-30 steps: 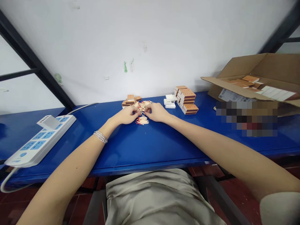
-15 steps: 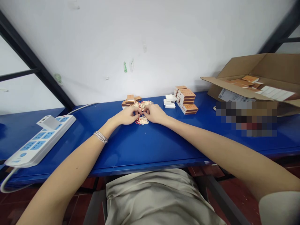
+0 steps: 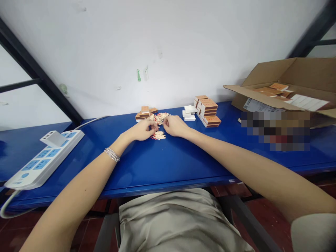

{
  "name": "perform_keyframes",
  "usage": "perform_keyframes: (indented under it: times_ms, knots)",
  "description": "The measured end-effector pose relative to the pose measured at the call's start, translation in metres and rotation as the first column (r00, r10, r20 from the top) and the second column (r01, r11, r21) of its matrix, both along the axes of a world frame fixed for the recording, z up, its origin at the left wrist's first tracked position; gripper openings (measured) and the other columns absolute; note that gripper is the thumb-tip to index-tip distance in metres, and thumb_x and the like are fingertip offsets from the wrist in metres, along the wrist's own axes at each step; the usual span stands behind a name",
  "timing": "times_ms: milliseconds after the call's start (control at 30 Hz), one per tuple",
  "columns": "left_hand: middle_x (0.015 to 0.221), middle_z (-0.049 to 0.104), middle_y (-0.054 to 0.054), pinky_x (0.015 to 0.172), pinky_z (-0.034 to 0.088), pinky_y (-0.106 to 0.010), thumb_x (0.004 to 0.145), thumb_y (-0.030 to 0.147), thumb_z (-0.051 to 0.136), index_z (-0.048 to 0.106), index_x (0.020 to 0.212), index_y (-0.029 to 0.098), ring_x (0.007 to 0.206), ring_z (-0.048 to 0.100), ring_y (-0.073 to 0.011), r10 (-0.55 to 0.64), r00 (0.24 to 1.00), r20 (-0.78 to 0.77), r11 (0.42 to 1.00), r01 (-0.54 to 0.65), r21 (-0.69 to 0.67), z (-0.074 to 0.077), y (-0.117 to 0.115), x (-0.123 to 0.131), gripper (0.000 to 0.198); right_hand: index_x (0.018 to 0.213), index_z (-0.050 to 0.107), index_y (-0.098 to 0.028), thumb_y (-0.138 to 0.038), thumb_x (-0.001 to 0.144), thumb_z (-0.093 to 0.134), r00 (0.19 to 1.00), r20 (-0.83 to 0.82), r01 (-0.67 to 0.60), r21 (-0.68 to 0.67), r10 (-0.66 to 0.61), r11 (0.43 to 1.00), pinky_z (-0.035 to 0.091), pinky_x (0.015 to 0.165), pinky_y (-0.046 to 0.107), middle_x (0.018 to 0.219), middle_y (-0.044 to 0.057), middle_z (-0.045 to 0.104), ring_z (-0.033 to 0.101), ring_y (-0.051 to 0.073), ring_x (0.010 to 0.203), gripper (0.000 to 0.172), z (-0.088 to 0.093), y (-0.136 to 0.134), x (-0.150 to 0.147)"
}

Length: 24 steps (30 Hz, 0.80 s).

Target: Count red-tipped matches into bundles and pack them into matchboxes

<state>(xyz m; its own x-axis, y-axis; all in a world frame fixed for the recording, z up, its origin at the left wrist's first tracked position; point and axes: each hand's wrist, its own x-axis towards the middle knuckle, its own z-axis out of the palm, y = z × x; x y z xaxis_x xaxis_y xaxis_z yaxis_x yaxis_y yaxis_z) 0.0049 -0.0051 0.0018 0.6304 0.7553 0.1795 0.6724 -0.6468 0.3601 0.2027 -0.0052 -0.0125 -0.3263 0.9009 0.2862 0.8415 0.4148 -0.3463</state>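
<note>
Loose matches with red heads lie in two heaps, the far heap (image 3: pixel 163 116) beyond my hands and the near heap (image 3: pixel 159 135) just in front of them. My left hand (image 3: pixel 143 129) rests at the left of the heaps, its fingers curled towards the thumb; anything in the pinch is too small to make out. Opposite it, my right hand (image 3: pixel 175 126) is bent closed at the right edge of the far heap. Its fingertips point at the matches, and what they grip is hidden. A gap separates the two hands.
Behind my left hand are a few matchboxes (image 3: pixel 145 110). White inner trays (image 3: pixel 189 112) and stacked matchboxes (image 3: pixel 208 106) stand right of my right hand. An open carton (image 3: pixel 262 82) holds more boxes at far right. A power strip (image 3: pixel 44 159) lies at left on the blue table (image 3: pixel 162 168).
My right hand has drawn away to the right from my left hand, so the fingertips that met over the matches are now apart. My left hand has hardly moved.
</note>
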Motion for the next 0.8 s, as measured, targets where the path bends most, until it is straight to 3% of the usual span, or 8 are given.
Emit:
perform_keyframes:
  times_ms: [300,433,567,800]
  knots:
    - [0.077,0.066,-0.004,0.056,0.04,-0.026,0.083,0.029,0.055,0.072,0.086,0.016,0.06,0.052,-0.0129,0.038,0.999,0.008,0.994,-0.037,-0.107,0.007,-0.003,-0.003,0.022,0.078,0.072,-0.016,-0.014,0.081,0.059,0.992,-0.029,-0.123,-0.038,0.122,0.992,0.043,0.067,0.027,0.081,0.007,0.074,0.065,0.018,0.072,0.013,0.009,0.002,0.018]
    - [0.068,0.061,-0.002,0.054,0.038,-0.027,0.083,0.029,0.056,0.071,0.087,0.015,0.056,0.048,-0.0127,0.15,0.989,0.009,0.988,-0.15,-0.04,0.007,0.0,-0.003,0.021,0.08,0.072,-0.016,-0.013,0.08,0.06,0.968,-0.085,-0.245,-0.115,0.236,0.963,0.043,0.065,0.024,0.077,0.004,0.073,0.064,0.015,0.069,0.012,0.01,-0.002,0.017]
    - [0.069,0.061,-0.002,0.056,0.039,-0.027,0.084,0.026,0.056,0.067,0.085,0.015,0.057,0.049,-0.0125,0.16,0.987,0.026,0.987,-0.16,0.019,0.003,0.002,-0.002,0.016,0.082,0.073,-0.016,-0.013,0.078,0.061,0.935,-0.123,-0.346,-0.119,0.332,0.93,0.043,0.063,0.023,0.074,0.002,0.071,0.06,0.012,0.064,0.013,0.011,-0.007,0.015]
    - [0.073,0.064,-0.002,0.059,0.042,-0.025,0.081,0.021,0.058,0.065,0.084,0.015,0.058,0.051,-0.0113,0.126,0.992,0.027,0.992,-0.126,0.022,-0.001,0.004,-0.001,0.01,0.093,0.073,-0.019,-0.013,0.081,0.06,0.964,-0.071,-0.254,0.03,0.255,0.967,0.04,0.066,0.025,0.076,0.002,0.069,0.059,0.015,0.069,0.018,0.001,0.005,0.019]
